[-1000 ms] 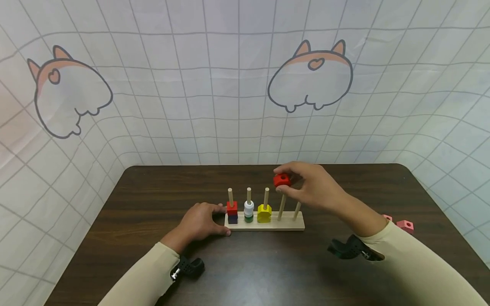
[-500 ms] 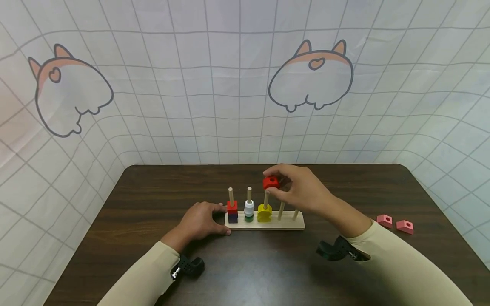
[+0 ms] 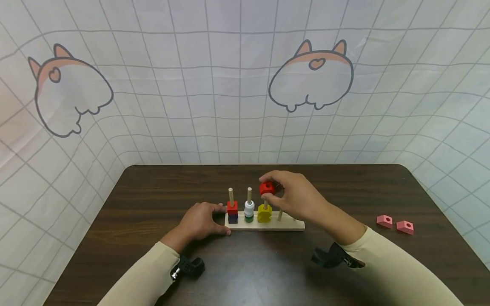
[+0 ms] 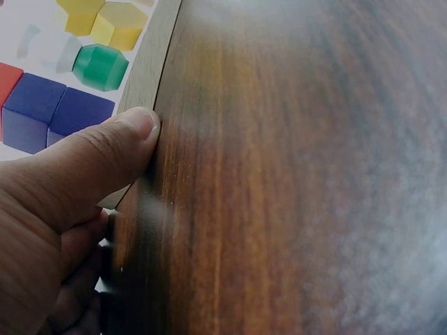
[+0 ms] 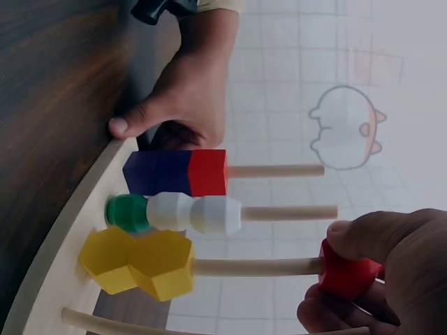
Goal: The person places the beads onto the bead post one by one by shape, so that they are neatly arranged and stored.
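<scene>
In the head view, my left hand [image 3: 200,221] holds the left end of a wooden peg board [image 3: 283,226], its thumb [image 4: 129,132] along the near edge. My right hand [image 3: 296,193] pinches a red block [image 3: 266,188] with a hole. The right wrist view has that block at the tip of the third peg [image 5: 258,267], over yellow hexagonal beads [image 5: 136,263]. On the first peg a red cube [image 3: 232,207] sits above dark blue cubes [image 5: 157,172]. White beads [image 3: 249,208] top a green bead [image 5: 127,213] on the second.
Two pink blocks [image 3: 384,221] with holes lie on the dark wooden table [image 3: 160,182] at the right, beyond my right forearm. A fourth peg [image 3: 280,216] is partly covered by my right hand. A white gridded curtain [image 3: 183,106] surrounds the table's back and sides.
My right hand has carried the red block left from near the fourth peg, then lowered it slightly at the third peg's top. The left hand stays on the board.
</scene>
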A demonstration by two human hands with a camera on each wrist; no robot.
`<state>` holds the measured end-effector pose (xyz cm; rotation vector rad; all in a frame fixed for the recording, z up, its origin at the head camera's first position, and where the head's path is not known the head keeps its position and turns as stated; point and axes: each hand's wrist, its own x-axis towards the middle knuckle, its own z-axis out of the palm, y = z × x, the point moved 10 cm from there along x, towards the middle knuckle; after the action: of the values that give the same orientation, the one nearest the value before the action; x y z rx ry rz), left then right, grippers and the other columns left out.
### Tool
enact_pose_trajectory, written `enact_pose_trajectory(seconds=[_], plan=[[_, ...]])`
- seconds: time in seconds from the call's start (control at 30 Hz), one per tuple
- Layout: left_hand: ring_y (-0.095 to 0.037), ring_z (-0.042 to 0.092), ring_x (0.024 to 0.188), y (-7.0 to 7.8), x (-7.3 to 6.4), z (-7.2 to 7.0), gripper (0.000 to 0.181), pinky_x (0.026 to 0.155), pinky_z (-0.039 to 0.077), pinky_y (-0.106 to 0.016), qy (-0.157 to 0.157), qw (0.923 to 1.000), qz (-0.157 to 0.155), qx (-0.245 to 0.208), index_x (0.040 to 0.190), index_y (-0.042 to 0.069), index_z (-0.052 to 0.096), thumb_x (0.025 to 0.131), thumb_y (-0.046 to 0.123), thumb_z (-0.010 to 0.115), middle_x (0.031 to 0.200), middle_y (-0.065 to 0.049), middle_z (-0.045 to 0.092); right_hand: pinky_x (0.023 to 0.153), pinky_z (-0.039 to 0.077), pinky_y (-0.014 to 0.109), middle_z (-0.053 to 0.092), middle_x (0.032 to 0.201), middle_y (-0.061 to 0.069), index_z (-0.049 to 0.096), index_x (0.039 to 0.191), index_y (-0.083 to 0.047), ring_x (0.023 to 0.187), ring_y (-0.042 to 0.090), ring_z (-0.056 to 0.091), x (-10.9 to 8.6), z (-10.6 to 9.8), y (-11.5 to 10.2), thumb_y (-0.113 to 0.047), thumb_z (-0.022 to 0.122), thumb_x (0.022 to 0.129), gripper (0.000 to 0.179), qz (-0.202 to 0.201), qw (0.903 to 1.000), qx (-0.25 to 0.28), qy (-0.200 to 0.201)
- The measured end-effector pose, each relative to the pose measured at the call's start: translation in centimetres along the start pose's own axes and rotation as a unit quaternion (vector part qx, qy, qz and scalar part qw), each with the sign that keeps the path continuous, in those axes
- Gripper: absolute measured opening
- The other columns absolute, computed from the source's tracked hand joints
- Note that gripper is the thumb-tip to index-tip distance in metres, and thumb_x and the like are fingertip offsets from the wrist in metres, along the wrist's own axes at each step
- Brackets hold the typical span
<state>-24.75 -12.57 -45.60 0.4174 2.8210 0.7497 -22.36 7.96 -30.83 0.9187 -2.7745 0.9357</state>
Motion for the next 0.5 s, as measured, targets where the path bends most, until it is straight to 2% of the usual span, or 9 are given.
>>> enact_pose_trajectory(seconds=[0.3,0.5], plan=[[-0.038,0.052,0.134,0.0,-0.1,0.0,0.066,0.109,0.038,-0.060,0.001,1.0000,0.000,-0.001,0.128,0.018,0.074,0.071,0.046,0.093,0.139,-0.004,0.063,0.081,0.058,0.035,0.070,0.109,0.001,0.068,0.123,-0.008,0.093,0.016,0.067,-0.4,1.1,0.7,-0.011,0.082,0.088,0.038,0.023,0.9993,0.016,0.023],[-0.037,0.053,0.133,0.0,-0.1,-0.1,0.066,0.108,0.041,-0.057,0.003,1.0000,0.002,-0.004,0.128,0.019,0.075,0.071,0.045,0.094,0.139,-0.004,0.064,0.077,0.058,0.034,0.070,0.102,-0.001,0.070,0.122,-0.007,0.087,0.012,0.066,-0.9,1.5,1.0,-0.013,0.083,0.087,0.037,0.000,0.9984,0.005,0.057]])
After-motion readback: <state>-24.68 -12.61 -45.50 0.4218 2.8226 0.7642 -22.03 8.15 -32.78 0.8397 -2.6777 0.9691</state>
